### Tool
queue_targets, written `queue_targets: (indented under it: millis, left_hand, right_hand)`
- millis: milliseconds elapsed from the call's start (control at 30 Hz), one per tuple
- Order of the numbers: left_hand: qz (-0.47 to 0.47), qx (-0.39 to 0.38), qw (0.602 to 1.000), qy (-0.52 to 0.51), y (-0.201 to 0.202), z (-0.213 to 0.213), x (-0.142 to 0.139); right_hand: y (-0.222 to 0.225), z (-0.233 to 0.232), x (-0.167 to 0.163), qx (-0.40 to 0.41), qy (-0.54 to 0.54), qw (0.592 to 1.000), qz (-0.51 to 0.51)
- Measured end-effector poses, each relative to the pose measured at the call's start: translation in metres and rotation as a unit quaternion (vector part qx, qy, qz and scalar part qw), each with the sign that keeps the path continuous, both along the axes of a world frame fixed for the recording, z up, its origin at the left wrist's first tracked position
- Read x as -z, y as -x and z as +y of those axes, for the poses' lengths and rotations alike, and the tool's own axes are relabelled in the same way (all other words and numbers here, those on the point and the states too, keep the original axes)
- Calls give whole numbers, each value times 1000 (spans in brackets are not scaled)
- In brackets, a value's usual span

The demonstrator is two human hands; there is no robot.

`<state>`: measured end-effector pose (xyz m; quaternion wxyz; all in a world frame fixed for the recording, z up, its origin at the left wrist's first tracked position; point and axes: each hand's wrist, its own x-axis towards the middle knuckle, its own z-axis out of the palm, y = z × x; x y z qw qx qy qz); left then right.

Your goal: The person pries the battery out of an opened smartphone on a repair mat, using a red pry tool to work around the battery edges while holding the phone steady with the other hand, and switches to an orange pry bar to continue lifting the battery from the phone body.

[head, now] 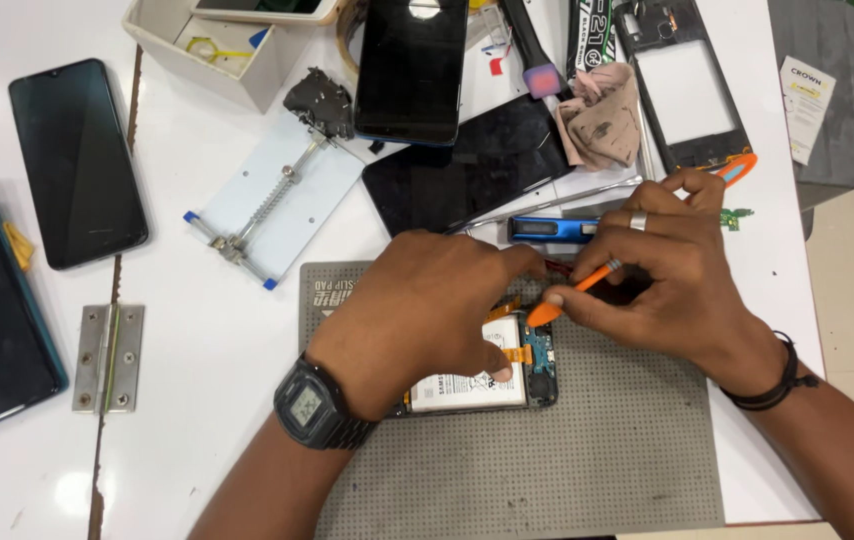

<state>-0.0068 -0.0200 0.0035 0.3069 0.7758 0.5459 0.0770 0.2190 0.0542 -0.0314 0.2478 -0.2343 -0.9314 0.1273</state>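
Observation:
An opened phone (507, 385) lies on a grey dotted work mat (587, 450), its white battery and orange flex cables showing. My left hand (427, 320), with a black digital watch on the wrist, presses down on the phone and covers most of it. My right hand (672, 270), wearing a ring and a black wristband, grips an orange pry tool (572, 292). The tool's flat tip rests on the phone's upper edge, close to my left fingertips.
Two dark phones (77, 160) lie at the left beside a metal hinge (107, 358). A phone holder clamp (277, 195), black screens (412, 70), a phone frame (687, 90), a cloth (602, 120), a blue device (552, 229) and a white box (217, 40) crowd the table's far side.

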Motion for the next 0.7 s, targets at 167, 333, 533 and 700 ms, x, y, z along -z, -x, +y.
queue_targets:
  millis: [167, 333, 533, 700]
  left_hand:
    - [30, -1, 999, 22, -3, 2, 0]
    - [28, 3, 999, 15, -1, 2, -6]
    - [55, -2, 997, 59, -3, 4, -8]
    - [49, -5, 997, 60, -4, 4, -7]
  right_hand:
    - [-3, -1, 4, -11, -15, 1000, 17]
    - [0, 1, 3, 2, -5, 1000, 2]
    - [1, 4, 5, 15, -6, 1000, 20]
    - [-1, 6, 7, 6, 0, 1000, 8]
